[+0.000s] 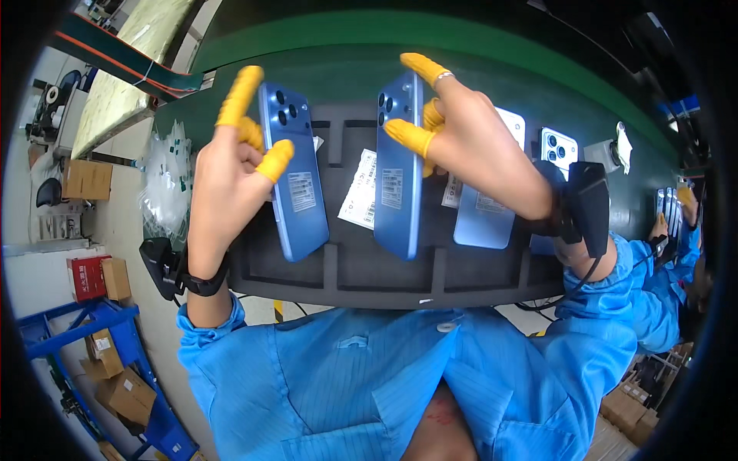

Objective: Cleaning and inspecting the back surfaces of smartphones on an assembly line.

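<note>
My left hand wears yellow finger cots and grips a blue smartphone by its left edge, index finger stretched upward. In my right hand, also with yellow finger cots, is a second blue smartphone, held by its right edge. Both phones stand tilted, their backs with three camera lenses and a white label showing. Beneath them lies a black foam tray with recessed pockets. A white printed sheet rests between the phones. Under my right forearm, a lighter blue phone lies in the tray, partly hidden.
On the green bench, a white phone lies to the right. Clear plastic bags hang at the left. A blue rack with cardboard boxes stands lower left. Another person's hand is near several phones at far right.
</note>
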A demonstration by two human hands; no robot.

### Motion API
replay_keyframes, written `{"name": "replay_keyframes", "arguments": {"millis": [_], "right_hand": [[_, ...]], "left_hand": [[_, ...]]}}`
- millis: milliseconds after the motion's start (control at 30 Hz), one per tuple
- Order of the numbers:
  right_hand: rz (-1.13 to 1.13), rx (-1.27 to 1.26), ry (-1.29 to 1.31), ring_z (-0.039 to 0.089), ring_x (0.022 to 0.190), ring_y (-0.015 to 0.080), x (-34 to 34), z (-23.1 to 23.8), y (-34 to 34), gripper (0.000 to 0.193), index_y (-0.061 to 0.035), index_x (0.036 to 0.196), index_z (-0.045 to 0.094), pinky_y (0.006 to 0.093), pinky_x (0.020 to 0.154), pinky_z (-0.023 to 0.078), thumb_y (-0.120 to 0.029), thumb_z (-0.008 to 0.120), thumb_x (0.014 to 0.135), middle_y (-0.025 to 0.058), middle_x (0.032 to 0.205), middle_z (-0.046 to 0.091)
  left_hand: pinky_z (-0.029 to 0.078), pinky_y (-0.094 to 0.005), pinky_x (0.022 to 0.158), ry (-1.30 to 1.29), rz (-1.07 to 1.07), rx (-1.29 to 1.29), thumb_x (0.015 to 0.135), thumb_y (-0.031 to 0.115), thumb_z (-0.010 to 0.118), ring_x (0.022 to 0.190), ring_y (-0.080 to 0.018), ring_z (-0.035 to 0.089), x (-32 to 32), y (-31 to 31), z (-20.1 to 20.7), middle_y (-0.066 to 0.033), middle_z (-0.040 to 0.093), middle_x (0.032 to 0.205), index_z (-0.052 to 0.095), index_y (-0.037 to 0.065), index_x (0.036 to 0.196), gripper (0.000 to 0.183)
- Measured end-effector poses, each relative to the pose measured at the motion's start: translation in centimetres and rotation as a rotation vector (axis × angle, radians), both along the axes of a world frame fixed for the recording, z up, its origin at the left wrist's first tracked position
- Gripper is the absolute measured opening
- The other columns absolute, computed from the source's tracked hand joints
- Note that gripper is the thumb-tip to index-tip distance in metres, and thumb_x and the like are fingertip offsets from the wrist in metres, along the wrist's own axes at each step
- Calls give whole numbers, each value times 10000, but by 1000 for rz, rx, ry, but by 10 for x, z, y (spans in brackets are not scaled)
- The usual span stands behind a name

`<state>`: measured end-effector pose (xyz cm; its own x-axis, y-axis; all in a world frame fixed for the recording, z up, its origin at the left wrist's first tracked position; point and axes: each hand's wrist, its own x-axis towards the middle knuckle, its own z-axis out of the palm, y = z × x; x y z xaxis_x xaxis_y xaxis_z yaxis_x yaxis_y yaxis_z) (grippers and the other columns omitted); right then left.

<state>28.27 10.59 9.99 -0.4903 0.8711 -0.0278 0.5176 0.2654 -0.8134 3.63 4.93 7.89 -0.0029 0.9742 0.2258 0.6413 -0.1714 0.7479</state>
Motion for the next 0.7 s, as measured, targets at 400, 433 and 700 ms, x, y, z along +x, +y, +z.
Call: {"name": "replay_keyframes", "arguments": {"millis": [400, 433, 700], "right_hand": [[75, 79, -7, 651, 601, 222, -17, -6, 8, 596, 57, 1328, 404, 333, 561, 504, -344, 565, 918, 163, 698, 636], [76, 141, -39, 673, 629, 255, -17, -6, 7, 627, 105, 1298, 412, 358, 576, 517, -351, 578, 901, 193, 714, 648], [-48, -383, 137, 629, 491, 187, 5, 3, 8, 592, 140, 1275, 329, 250, 401, 478, -154, 589, 832, 174, 714, 644]], "left_hand": [[438, -307, 518, 12, -87, -109, 910, 175, 556, 506, -165, 550, 18, 16, 14, -87, 553, 612, 505, 69, 1323, 430], [438, -306, 519, 46, -72, -113, 903, 173, 566, 502, -164, 546, 19, 16, 15, -86, 549, 603, 491, 72, 1335, 450], [422, -185, 443, -371, 116, -317, 891, 139, 608, 479, -75, 521, -9, 16, 19, -24, 581, 656, 365, 51, 1384, 557]]}}
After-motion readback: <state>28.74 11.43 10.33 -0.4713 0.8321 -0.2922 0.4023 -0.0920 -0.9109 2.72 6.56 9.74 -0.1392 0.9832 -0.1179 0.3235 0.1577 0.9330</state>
